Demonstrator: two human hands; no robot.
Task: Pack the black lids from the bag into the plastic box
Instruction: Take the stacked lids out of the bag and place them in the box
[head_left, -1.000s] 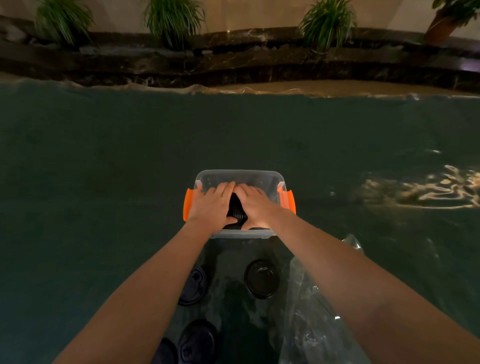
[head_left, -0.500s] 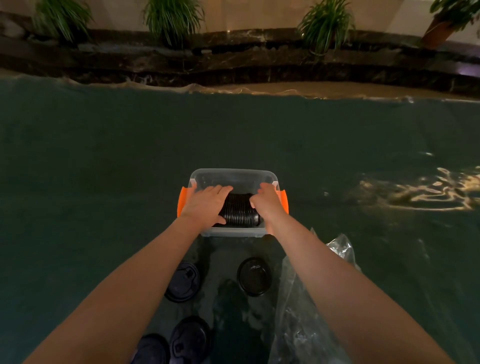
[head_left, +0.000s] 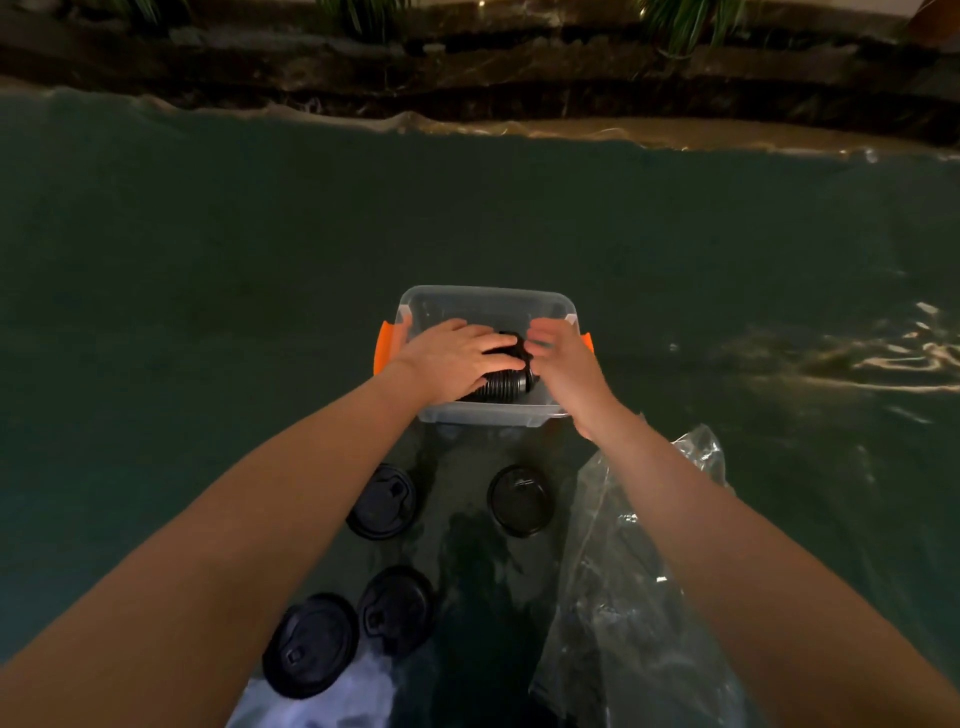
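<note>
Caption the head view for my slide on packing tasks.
Both hands, left and right, settle a lid stack in the box; four lids remain outside.

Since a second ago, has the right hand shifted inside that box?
Yes. The right hand went from the middle of the plastic box toward its right orange latch, off the lid stack.

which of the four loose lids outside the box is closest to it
The loose lid on the right, just below the plastic box; the lid under the left arm sits close behind, the other two lie nearer the person.
</note>
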